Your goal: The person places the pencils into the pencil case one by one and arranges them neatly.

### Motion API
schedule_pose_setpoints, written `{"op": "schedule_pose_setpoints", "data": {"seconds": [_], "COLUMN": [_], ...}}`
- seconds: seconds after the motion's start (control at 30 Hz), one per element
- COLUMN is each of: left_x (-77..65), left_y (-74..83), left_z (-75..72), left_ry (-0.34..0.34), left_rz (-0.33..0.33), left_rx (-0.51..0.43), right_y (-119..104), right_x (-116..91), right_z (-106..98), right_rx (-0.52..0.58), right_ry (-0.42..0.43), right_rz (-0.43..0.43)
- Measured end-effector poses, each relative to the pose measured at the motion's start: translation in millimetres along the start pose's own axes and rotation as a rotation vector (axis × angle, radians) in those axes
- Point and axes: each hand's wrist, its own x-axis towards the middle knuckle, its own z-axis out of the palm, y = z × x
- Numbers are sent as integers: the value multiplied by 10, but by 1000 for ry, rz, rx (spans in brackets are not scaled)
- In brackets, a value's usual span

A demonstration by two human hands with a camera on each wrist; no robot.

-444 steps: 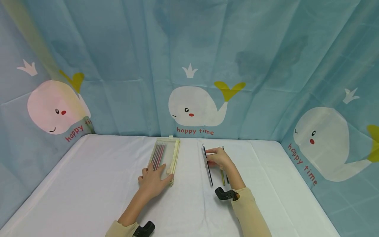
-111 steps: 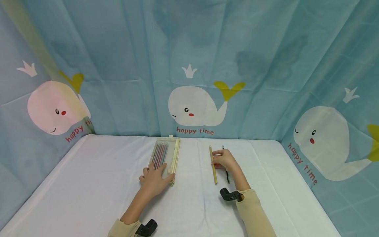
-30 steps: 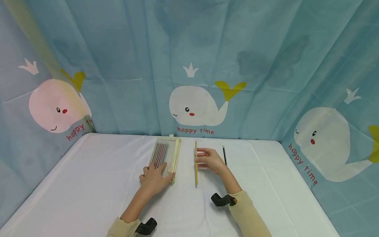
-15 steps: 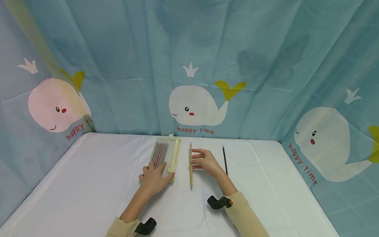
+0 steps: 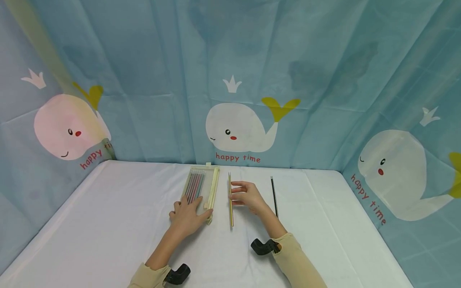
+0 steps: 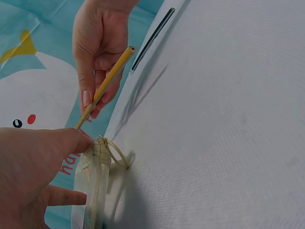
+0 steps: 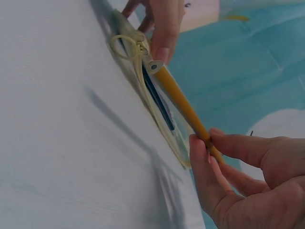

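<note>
My left hand (image 5: 187, 218) rests with spread fingers on the near part of a see-through zip pencil case (image 5: 208, 186). Several pencils (image 5: 193, 186) lie inside, along its left side. To the right of the case, my right hand (image 5: 249, 197) pinches a yellow pencil (image 5: 232, 216) between thumb and fingertips. That pencil (image 7: 183, 105) is raised off the table in the right wrist view, apart from the case. A dark pencil (image 5: 274, 194) lies on the cloth farther right, its near end hidden behind the right forearm.
A white cloth (image 5: 119, 224) covers the table. Blue curtains (image 5: 151, 80) printed with whales stand at the back and both sides. A zipper pull ring (image 7: 123, 46) hangs from the near end of the case.
My right hand has carried the yellow pencil left from beside the dark one, slowing near the case. A dark pencil held at first is gone from the table. The left hand has stayed.
</note>
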Motion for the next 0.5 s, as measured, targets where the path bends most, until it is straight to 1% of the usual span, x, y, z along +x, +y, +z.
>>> {"op": "schedule_pose_setpoints", "data": {"seconds": [0.2,0.5], "left_x": [4,6], "left_y": [9,11], "left_z": [-4,-1], "left_ry": [-2,-4], "left_rz": [-4,-2], "left_rx": [10,10], "right_y": [19,38], "right_x": [17,108], "right_z": [22,82], "right_rx": [4,-17], "right_ry": [-8,-14], "right_rz": [-2,16]}}
